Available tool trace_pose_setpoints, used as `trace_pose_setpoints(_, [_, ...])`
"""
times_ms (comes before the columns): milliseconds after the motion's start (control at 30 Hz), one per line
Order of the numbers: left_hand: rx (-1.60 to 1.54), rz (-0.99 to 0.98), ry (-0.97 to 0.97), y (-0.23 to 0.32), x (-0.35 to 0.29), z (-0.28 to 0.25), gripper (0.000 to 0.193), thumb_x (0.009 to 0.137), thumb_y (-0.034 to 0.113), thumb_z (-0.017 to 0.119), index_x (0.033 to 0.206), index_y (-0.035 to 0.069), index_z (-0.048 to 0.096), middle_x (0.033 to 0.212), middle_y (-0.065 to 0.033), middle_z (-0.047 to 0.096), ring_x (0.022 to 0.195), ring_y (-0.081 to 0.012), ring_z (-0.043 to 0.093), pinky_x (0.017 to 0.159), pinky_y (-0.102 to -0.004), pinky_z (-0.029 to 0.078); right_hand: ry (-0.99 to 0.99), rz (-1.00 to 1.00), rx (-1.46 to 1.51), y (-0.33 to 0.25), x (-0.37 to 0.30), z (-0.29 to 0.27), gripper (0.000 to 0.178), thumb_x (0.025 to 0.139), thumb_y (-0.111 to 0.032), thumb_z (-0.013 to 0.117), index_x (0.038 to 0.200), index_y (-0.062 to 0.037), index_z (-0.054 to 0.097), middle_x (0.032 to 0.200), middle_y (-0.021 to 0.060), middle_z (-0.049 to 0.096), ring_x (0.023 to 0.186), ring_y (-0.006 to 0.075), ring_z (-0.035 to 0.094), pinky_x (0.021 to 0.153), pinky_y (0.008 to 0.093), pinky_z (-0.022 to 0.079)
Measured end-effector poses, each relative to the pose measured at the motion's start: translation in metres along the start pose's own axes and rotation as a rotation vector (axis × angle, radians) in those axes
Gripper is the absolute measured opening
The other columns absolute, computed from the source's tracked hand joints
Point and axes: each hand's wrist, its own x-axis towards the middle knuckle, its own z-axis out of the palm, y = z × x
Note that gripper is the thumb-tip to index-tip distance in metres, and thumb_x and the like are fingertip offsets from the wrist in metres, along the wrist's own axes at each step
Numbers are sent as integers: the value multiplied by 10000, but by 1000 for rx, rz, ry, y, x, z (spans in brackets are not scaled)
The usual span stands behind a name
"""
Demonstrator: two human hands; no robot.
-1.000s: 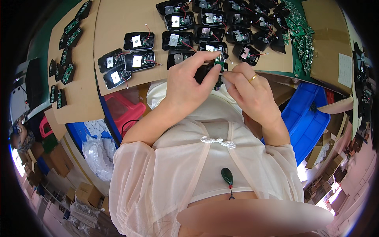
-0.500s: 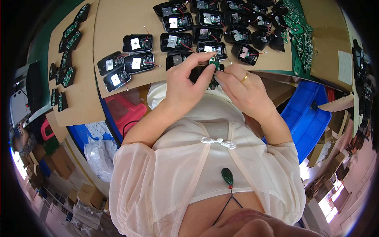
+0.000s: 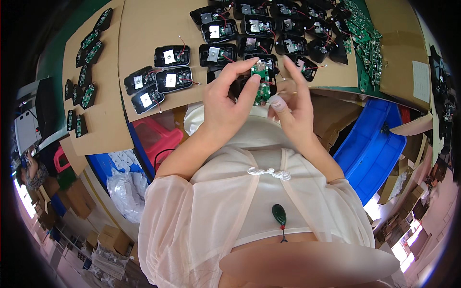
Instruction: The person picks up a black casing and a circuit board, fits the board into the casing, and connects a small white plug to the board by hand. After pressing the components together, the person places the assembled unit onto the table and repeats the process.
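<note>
My left hand [image 3: 224, 98] grips a green circuit board [image 3: 262, 94] at the table's front edge, thumb on its face and index finger at its far end. Dark plastic shows behind the board; I cannot tell whether it belongs to the same piece. My right hand [image 3: 297, 111] is just right of the board, its thumb and fingers apart with nothing between them. Beyond my hands stand several black plastic housings [image 3: 218, 55], with boards, metal plates and red wires inside. A smaller group of such housings [image 3: 174, 79] lies to the left.
Brown cardboard [image 3: 149, 29] covers the table. Several black pieces with green boards [image 3: 88, 96] line its left part. Loose green boards [image 3: 367, 57] are heaped at the right, beside a cardboard box [image 3: 401, 53]. Below are a blue bin [image 3: 367, 149] and a pink stool [image 3: 156, 139].
My right hand has come off the board and spread its fingers. The left hand keeps hold of the board, whose green face now shows more fully.
</note>
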Motion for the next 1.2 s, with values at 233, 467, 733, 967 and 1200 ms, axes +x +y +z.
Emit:
trace_pose_setpoints(233, [-59, -2, 0, -2, 0, 0, 240, 784, 10, 579, 1023, 25, 576, 827, -47, 597, 679, -56, 521, 598, -183, 421, 167, -454, -477, -11, 10, -4, 296, 668, -25, 680, 959, -71, 652, 861, 43, 494, 653, 103, 480, 504, 210, 389])
trace_pose_setpoints(467, [-56, 5, -23, 3, 0, -1, 239, 784, 14, 578, 1023, 23, 574, 836, -51, 599, 680, -58, 519, 591, -188, 424, 184, -586, -549, -9, 10, 0, 237, 641, 27, 670, 864, -46, 639, 772, 60, 553, 623, 176, 511, 532, 254, 414])
trace_pose_setpoints(733, [-42, 29, 3, 5, -3, 1, 245, 781, 15, 583, 1026, 22, 572, 814, -37, 599, 647, -52, 511, 563, -183, 416, 142, -800, -679, -6, 14, -5, 270, 581, 25, 686, 838, -36, 630, 748, 56, 555, 575, 184, 494, 482, 287, 392])
trace_pose_setpoints(967, [-52, 17, -2, 3, 1, 0, 232, 780, 20, 587, 1012, 26, 584, 769, -37, 591, 613, -50, 498, 536, -186, 406, 63, -712, -717, -10, 17, -6, 211, 649, 71, 654, 843, -4, 617, 770, 93, 562, 642, 192, 538, 517, 259, 427])
trace_pose_setpoints(1200, [-91, 44, 30, 1, 2, 3, 217, 782, 21, 592, 999, 16, 592, 832, -77, 617, 696, -88, 559, 613, -209, 443, 13, -623, -543, -18, 24, -8, 162, 672, 36, 645, 813, -30, 601, 743, 82, 553, 593, 190, 528, 490, 267, 425])
